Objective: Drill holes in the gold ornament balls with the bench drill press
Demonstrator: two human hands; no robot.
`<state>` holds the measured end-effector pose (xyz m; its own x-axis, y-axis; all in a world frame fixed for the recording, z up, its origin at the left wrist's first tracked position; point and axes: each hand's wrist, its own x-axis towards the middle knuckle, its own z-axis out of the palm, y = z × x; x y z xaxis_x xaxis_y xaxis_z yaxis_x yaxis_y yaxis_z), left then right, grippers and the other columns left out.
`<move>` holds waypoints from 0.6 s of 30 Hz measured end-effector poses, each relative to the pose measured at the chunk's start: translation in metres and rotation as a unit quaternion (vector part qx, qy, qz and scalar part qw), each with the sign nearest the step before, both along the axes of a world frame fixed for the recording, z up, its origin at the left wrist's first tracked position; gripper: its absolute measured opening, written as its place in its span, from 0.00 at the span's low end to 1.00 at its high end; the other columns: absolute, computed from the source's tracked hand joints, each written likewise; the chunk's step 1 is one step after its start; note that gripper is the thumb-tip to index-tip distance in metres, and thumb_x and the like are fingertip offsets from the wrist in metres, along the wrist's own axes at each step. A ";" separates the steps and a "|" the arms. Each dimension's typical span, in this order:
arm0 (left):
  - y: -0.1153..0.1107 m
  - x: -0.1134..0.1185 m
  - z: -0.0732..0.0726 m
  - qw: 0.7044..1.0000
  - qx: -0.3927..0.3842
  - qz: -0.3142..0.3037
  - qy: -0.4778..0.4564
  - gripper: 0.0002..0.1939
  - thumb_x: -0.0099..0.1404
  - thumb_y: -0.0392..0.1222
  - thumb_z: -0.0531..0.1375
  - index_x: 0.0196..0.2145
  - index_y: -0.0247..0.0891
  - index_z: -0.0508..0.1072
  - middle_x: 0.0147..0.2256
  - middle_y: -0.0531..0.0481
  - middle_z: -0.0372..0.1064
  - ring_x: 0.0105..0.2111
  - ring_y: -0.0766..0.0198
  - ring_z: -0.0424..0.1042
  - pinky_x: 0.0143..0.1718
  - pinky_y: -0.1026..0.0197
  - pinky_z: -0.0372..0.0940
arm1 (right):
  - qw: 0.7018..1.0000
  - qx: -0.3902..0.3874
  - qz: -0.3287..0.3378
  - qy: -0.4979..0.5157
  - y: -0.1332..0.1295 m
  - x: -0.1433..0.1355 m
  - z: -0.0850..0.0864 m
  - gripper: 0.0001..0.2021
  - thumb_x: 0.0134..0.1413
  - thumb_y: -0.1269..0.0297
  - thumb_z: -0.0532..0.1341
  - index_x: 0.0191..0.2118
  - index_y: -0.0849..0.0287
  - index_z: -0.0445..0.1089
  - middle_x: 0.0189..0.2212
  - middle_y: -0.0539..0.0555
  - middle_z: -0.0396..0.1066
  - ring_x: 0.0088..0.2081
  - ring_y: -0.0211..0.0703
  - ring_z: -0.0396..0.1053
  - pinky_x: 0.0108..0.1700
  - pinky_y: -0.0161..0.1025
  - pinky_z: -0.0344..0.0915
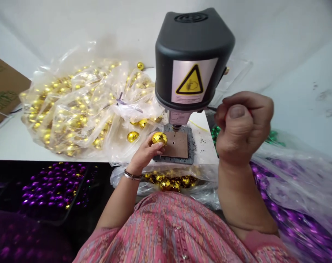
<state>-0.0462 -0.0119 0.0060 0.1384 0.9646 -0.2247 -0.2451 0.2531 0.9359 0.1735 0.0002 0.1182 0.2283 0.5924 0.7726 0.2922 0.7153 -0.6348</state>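
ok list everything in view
Drill press: one, black, centre
Warning label: one, yellow, on drill press
Lever: one, dark, drill press right
Base plate: one, grey, centre
Board: one, brown, on base plate
Table: one, white, centre
Bagged balls: many, gold, table left
Back ball: one, gold, beyond bagged balls
Nearer balls: several, gold, left of board
Lower balls: several, gold, below table
Purple balls: many, purple, lower left
Purple pieces: uncounted, purple, lower right
Green pieces: uncounted, green, right
Cardboard box: one, brown, left edge
Shirt: one, pink patterned, bottom
Left grip: one, bare, holding gold ball
Right grip: one, bare, on lever
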 end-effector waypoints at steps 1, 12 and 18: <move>0.001 0.003 0.001 0.999 0.002 0.000 0.047 0.32 0.53 0.49 0.74 0.53 0.39 0.70 0.39 0.51 0.72 0.31 0.68 0.71 0.29 0.66 0.66 | 1.000 0.010 -0.012 0.003 0.002 0.000 0.002 0.15 0.67 0.51 0.55 0.43 0.57 0.70 0.28 0.46 0.64 0.28 0.28 0.63 0.37 0.34 0.67; 0.020 0.025 0.000 0.932 0.085 0.000 0.352 0.26 0.56 0.44 0.69 0.52 0.36 0.74 0.39 0.49 0.75 0.35 0.64 0.70 0.37 0.63 0.66 | 1.000 0.019 0.024 0.001 0.029 -0.001 0.037 0.13 0.70 0.58 0.53 0.39 0.62 0.67 0.23 0.42 0.56 0.23 0.22 0.55 0.37 0.27 0.66; 0.019 0.036 0.007 0.896 0.120 -0.032 0.426 0.26 0.57 0.40 0.69 0.54 0.38 0.75 0.43 0.50 0.78 0.39 0.60 0.74 0.45 0.59 0.69 | 0.998 0.033 0.053 0.022 0.030 -0.002 0.038 0.11 0.69 0.60 0.55 0.38 0.63 0.67 0.20 0.40 0.54 0.21 0.24 0.53 0.36 0.29 0.65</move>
